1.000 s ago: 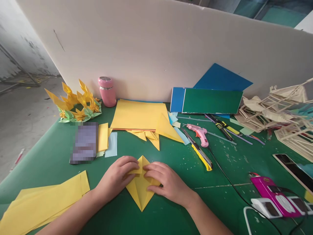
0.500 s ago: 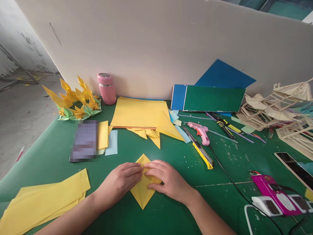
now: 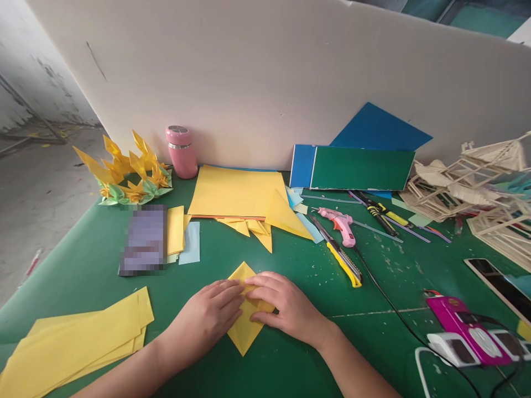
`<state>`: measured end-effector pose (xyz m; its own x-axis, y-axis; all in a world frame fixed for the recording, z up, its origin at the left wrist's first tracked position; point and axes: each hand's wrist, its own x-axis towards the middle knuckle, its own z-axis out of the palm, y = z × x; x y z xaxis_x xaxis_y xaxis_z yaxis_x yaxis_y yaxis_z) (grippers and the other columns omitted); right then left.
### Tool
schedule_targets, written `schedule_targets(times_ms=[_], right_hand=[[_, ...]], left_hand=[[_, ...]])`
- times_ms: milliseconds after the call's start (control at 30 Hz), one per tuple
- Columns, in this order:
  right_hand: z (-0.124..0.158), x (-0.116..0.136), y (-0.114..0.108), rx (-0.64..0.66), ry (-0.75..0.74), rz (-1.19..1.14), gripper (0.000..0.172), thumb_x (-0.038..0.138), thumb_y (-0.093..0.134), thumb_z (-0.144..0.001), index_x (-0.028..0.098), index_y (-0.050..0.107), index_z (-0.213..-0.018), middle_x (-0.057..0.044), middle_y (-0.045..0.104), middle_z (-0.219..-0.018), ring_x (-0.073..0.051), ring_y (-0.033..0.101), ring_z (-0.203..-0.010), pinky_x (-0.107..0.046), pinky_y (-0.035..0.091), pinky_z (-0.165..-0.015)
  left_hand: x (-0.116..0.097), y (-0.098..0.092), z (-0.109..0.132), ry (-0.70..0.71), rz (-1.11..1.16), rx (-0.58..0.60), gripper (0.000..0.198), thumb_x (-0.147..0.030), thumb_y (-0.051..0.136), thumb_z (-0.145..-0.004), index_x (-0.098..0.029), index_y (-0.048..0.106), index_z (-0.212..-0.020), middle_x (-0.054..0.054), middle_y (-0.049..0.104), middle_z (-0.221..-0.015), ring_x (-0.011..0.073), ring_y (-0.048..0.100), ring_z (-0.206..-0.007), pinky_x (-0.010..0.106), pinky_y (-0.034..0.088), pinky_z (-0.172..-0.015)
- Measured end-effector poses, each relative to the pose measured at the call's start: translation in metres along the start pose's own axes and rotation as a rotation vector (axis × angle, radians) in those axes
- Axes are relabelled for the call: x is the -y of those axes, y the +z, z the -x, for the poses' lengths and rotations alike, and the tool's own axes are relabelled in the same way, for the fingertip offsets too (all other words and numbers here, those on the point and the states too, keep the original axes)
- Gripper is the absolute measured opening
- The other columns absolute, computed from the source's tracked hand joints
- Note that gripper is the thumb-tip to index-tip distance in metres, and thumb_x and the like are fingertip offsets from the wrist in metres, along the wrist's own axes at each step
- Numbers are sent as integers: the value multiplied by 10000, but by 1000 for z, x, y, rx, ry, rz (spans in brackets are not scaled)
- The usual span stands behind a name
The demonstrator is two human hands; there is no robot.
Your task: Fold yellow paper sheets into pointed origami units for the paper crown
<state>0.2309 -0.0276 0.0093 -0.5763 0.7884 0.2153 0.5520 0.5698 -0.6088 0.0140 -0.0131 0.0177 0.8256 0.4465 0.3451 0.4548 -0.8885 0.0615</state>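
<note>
A folded yellow sheet of origami paper (image 3: 244,338) lies diamond-shaped on the green table, with creases running toward its near and far points. My left hand (image 3: 213,309) rests flat over its left side, fingers stretched toward the middle and covering the left corner. From the other side, my right hand (image 3: 286,301) lies on the right half with fingers spread and the thumb apart, lower down. Both hands are open, and their fingertips almost meet at the centre crease. What lies under the fingers is hidden.
Yellow paper strips (image 3: 83,337) lie at left, yellow sheets (image 3: 236,190) ahead. A yellow utility knife (image 3: 344,262) and a pink glue gun (image 3: 340,224) with its cord are at right, near a power strip (image 3: 452,349). A paper crown (image 3: 128,171) and pink flask (image 3: 182,155) stand behind.
My left hand has slid slightly to the right across the paper and now hides its left edge and corner. My right hand stays nearly still.
</note>
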Motion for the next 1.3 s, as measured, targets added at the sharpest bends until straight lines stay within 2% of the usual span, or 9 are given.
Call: schedule_targets(times_ms=[167,333,467,600,833,933,1067,1200,1300], right_hand=[[-3,3,-2,-26,3,-39,184,268,501,-940,199,629,-1052,-61,642,-1190,-197,554,-1121,-397,434,-1018],[-13,5,3,-75,38,88,365,149,329,-959,190,546,-1249,-104,608,-1138,-213,554,-1031,-387,513,-883],[-20,7,11,13,50,252,467,71,347,-905,190,491,-1333,-113,602,-1076,-232,531,-940,-398,523,-819],[-23,8,14,31,108,334,508,16,350,-861,144,485,-1334,-126,602,-1079,-239,517,-935,-395,515,-819],[-29,7,12,43,164,377,464,17,371,-863,90,512,-1299,-134,611,-1057,-244,522,-918,-390,505,-806],[-29,6,10,59,121,398,453,36,362,-886,120,521,-1301,-131,611,-1034,-242,529,-915,-387,496,-792],[-29,6,6,127,30,386,488,50,362,-915,253,510,-1334,-86,609,-1022,-221,529,-922,-359,477,-787],[-34,6,-2,217,-44,421,558,24,379,-905,344,478,-1352,-62,595,-1023,-208,517,-904,-345,460,-789],[-40,5,-7,264,-95,433,590,10,412,-886,364,466,-1355,-53,575,-998,-202,502,-884,-332,448,-777]], left_hand=[[-15,11,3,-38,-174,50,376,-243,316,-981,-117,648,-1104,119,699,-1087,239,657,-1016,351,541,-865],[-22,18,5,-43,-240,119,395,-275,341,-972,-84,638,-1149,149,674,-1141,248,607,-1102,345,477,-949],[-25,24,8,-73,-222,102,402,-291,349,-968,-87,617,-1188,158,638,-1205,251,562,-1165,354,426,-1013],[-27,28,9,-85,-201,109,387,-267,348,-963,-90,620,-1173,152,646,-1180,252,560,-1169,360,449,-1002],[-35,31,11,-139,-251,114,366,-231,354,-954,-109,626,-1166,145,637,-1203,267,588,-1137,384,490,-959],[-41,38,16,-180,-259,134,378,-201,361,-936,-140,582,-1236,134,606,-1264,270,549,-1192,394,461,-990],[-47,46,21,-190,-289,132,448,-191,404,-880,-124,507,-1311,143,552,-1332,288,496,-1250,398,430,-1021],[-49,44,20,-141,-338,110,441,-260,449,-851,-77,580,-1230,170,571,-1296,319,513,-1223,418,411,-1034],[-49,36,17,-106,-384,74,408,-255,447,-851,-98,630,-1179,146,617,-1240,298,543,-1182,403,415,-1023]])
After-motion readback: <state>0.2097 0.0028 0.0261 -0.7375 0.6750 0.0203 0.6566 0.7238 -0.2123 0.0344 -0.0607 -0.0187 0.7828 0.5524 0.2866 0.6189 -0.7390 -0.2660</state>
